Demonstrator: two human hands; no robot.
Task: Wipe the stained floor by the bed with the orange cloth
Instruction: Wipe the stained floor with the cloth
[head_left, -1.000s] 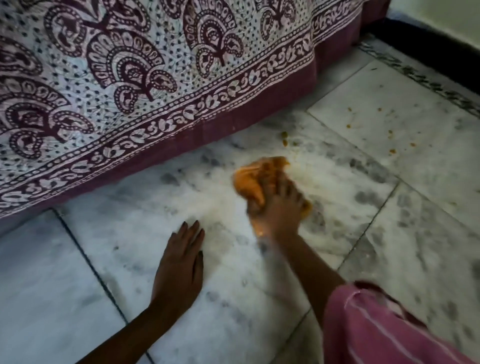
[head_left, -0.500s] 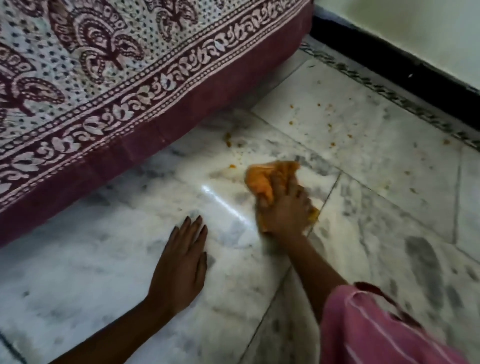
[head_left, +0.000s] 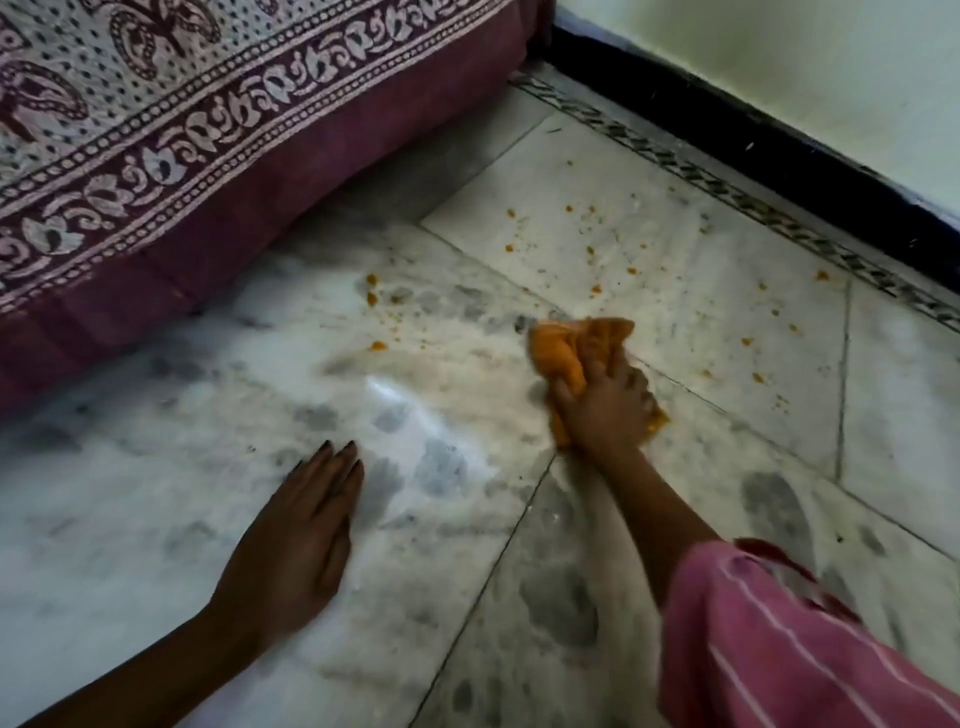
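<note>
On the floor by the bed: white marble tiles (head_left: 156, 493) with grey veins and dark joints; a glossy patch of light sits near the middle.
Orange cloth: bunched up (head_left: 563, 348), lying on the floor at a tile joint, to the right of the bed's edge and apart from it; its loose end pokes out beyond the knuckles.
Right hand: on top of the cloth (head_left: 605, 410), fingers curled round it and gripping it, pressing it to the tile; the forearm runs back to a pink striped sleeve (head_left: 779, 634).
Left hand: flat on the floor (head_left: 298, 540), palm down, fingers straight and close together, holding nothing; well to the left of the cloth.
Stains: orange specks (head_left: 592, 249) scattered over the tile beyond the cloth, toward the wall; a few more bits (head_left: 372, 297) nearer the bed; a pale brownish smear (head_left: 467, 364) just left of the cloth.
Bed: maroon-and-white printed bedspread (head_left: 208, 130) hanging to the floor at upper left.
Wall side: black skirting (head_left: 753, 140) under a pale wall (head_left: 779, 52); a patterned border strip (head_left: 727, 192) runs along it in the floor.
</note>
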